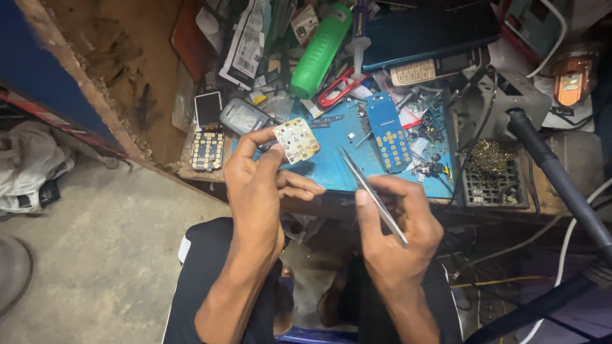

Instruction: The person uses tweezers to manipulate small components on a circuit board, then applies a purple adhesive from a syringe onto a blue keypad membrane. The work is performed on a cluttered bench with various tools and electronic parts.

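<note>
Pinching a small pale keypad board (296, 140) by its lower left corner: left hand (258, 191), thumb and forefinger closed on it, board raised above the near edge of the blue mat (338, 167); right hand (398, 229) closed around steel tweezers (371, 194), tips pointing up-left, close to the board but apart from it; blue phone cover (387, 130) with yellow key holes lying on the mat, right of the board; grey phone (242, 116) behind the left hand; black keypad (207, 150) at the left end of the bench; green bottle (320, 51) further back among clutter; brass wool (489, 156) in a tray at right
</note>
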